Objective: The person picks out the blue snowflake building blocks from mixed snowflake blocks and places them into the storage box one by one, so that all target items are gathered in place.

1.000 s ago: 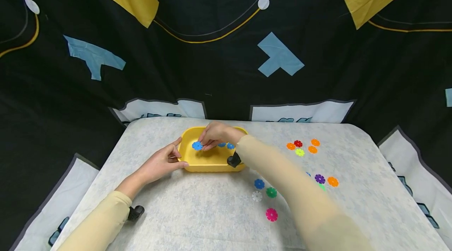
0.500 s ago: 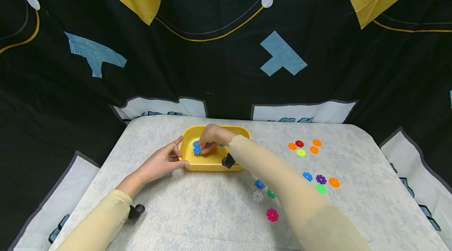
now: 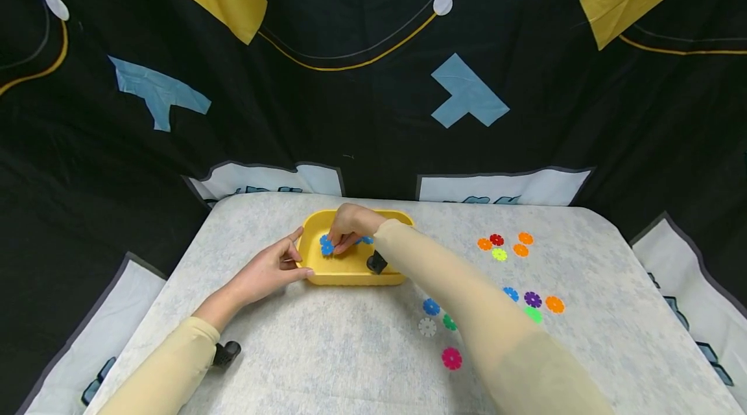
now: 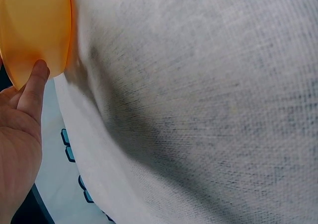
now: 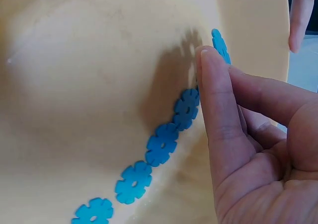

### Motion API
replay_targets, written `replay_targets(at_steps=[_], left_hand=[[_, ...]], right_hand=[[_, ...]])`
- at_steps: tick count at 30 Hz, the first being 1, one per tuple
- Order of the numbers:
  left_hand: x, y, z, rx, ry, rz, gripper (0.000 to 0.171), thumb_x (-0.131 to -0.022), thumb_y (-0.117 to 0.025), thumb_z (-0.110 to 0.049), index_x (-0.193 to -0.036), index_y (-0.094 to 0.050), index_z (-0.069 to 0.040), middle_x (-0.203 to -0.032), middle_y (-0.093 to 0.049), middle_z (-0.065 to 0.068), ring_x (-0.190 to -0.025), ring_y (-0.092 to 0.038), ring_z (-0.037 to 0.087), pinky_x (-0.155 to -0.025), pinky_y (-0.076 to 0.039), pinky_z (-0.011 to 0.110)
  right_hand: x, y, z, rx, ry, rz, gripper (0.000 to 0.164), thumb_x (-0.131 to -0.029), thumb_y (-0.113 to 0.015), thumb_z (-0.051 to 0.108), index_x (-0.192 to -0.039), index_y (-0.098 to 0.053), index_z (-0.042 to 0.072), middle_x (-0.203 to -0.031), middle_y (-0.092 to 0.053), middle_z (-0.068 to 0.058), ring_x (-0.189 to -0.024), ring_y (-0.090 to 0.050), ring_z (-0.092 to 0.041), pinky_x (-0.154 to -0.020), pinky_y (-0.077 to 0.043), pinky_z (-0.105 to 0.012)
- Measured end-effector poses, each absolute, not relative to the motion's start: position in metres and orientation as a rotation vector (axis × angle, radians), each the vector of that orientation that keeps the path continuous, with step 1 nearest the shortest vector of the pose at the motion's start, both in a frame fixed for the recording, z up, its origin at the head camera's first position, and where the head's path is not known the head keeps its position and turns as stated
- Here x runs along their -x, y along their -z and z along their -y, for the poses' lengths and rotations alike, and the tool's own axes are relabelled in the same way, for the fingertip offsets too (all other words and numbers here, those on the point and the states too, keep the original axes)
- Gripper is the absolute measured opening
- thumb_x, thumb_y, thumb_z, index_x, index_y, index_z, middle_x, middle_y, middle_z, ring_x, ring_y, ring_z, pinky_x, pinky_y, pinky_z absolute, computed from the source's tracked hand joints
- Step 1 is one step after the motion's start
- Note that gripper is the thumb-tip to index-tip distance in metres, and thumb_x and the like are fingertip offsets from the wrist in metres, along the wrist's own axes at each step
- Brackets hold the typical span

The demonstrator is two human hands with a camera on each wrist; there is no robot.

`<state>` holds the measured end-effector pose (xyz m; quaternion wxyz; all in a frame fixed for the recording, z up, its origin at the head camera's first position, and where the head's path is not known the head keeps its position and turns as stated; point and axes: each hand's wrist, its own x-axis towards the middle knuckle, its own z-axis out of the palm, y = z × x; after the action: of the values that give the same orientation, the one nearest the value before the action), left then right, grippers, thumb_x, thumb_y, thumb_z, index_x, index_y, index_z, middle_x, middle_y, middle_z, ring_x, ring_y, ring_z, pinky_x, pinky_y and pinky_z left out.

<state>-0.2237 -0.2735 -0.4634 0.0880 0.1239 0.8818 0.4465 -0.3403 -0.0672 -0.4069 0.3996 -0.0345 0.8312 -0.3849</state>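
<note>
My right hand point(image 3: 350, 230) reaches into a yellow plastic tray point(image 3: 356, 279). Its thumb and fingers pinch a blue flower-shaped snowflake disc point(image 5: 220, 45), seen nearly edge-on in the right wrist view. Several more blue snowflake discs point(image 5: 162, 144) lie in a slanting row on the tray floor, the nearest one close under my fingertips. In the head view the hand covers part of that row. My left hand point(image 3: 265, 272) holds the tray's left end, thumb point(image 4: 36, 90) at the front corner and index finger up by the left rim.
Right of the tray, loose snowflake discs lie on the pale cloth: a blue one point(image 3: 431, 307), a white one point(image 3: 427, 327), a pink one point(image 3: 452, 358), a purple one point(image 3: 533, 299) and several orange, red and green ones. My right forearm point(image 3: 461, 311) crosses over the cloth, partly covering a green disc point(image 3: 449, 322).
My right hand has shifted slightly left in the tray. The single blue disc at its fingertips now shows as two overlapping blue shapes. The left hand keeps its hold on the tray.
</note>
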Motion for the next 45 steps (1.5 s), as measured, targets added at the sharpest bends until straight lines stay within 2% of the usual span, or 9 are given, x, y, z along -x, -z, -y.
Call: replay_targets(at_steps=[8,15,20,27,32,39,45], left_hand=[[0.221,0.463,0.274,-0.378,-1.346,-2.605,0.048,-0.087,-0.083,-0.041,-0.106,-0.054,-0.006,-0.169,-0.021,0.005,-0.120,-0.065,0.027,-0.102,-0.051,0.039],[0.220,0.463,0.272,-0.362,-1.346,-2.605,0.045,-0.088,-0.083,-0.038,-0.105,-0.054,-0.008,-0.169,-0.021,0.001,-0.121,-0.065,0.027,-0.100,-0.052,0.037],[0.220,0.462,0.271,-0.373,-1.354,-2.595,0.050,-0.088,-0.083,-0.040,-0.108,-0.054,-0.003,-0.169,-0.021,0.000,-0.121,-0.065,0.028,-0.100,-0.052,0.037],[0.220,0.463,0.270,-0.359,-1.331,-2.603,0.054,-0.086,-0.083,-0.044,-0.109,-0.056,-0.003,-0.169,-0.020,-0.001,-0.119,-0.065,0.027,-0.098,-0.052,0.033],[0.220,0.464,0.271,-0.360,-1.328,-2.611,0.054,-0.086,-0.083,-0.044,-0.109,-0.056,-0.004,-0.169,-0.020,0.000,-0.119,-0.066,0.027,-0.098,-0.053,0.035],[0.221,0.465,0.273,-0.389,-1.343,-2.627,0.052,-0.086,-0.083,-0.043,-0.106,-0.056,-0.004,-0.169,-0.022,0.001,-0.119,-0.066,0.026,-0.099,-0.052,0.035],[0.223,0.465,0.273,-0.379,-1.330,-2.634,0.050,-0.087,-0.083,-0.041,-0.108,-0.056,-0.004,-0.169,-0.021,-0.001,-0.120,-0.065,0.026,-0.101,-0.051,0.037]], right_hand=[[0.341,0.409,0.074,0.094,0.923,-2.118,0.016,-0.096,-0.069,-0.002,-0.110,-0.070,-0.009,-0.098,-0.075,-0.022,-0.098,-0.074,-0.030,-0.085,-0.058,-0.031],[0.343,0.411,0.079,0.036,0.858,-2.140,0.016,-0.096,-0.071,0.002,-0.109,-0.071,-0.006,-0.097,-0.076,-0.019,-0.095,-0.075,-0.027,-0.081,-0.059,-0.028],[0.341,0.411,0.078,0.016,0.832,-2.149,0.017,-0.095,-0.071,0.002,-0.111,-0.071,-0.005,-0.100,-0.076,-0.019,-0.097,-0.075,-0.026,-0.085,-0.058,-0.028],[0.342,0.417,0.074,0.077,0.867,-2.144,0.010,-0.095,-0.072,0.000,-0.103,-0.072,-0.005,-0.095,-0.076,-0.020,-0.094,-0.075,-0.028,-0.084,-0.058,-0.029],[0.343,0.418,0.074,0.088,0.901,-2.117,0.014,-0.095,-0.071,-0.002,-0.107,-0.072,-0.007,-0.094,-0.075,-0.021,-0.095,-0.075,-0.029,-0.085,-0.058,-0.030],[0.344,0.416,0.077,0.066,0.906,-2.101,0.017,-0.096,-0.071,0.001,-0.104,-0.069,-0.013,-0.093,-0.076,-0.021,-0.096,-0.074,-0.028,-0.083,-0.058,-0.029],[0.345,0.412,0.075,0.082,0.896,-2.099,0.018,-0.095,-0.072,0.003,-0.105,-0.068,-0.012,-0.096,-0.076,-0.021,-0.097,-0.074,-0.029,-0.084,-0.058,-0.029]])
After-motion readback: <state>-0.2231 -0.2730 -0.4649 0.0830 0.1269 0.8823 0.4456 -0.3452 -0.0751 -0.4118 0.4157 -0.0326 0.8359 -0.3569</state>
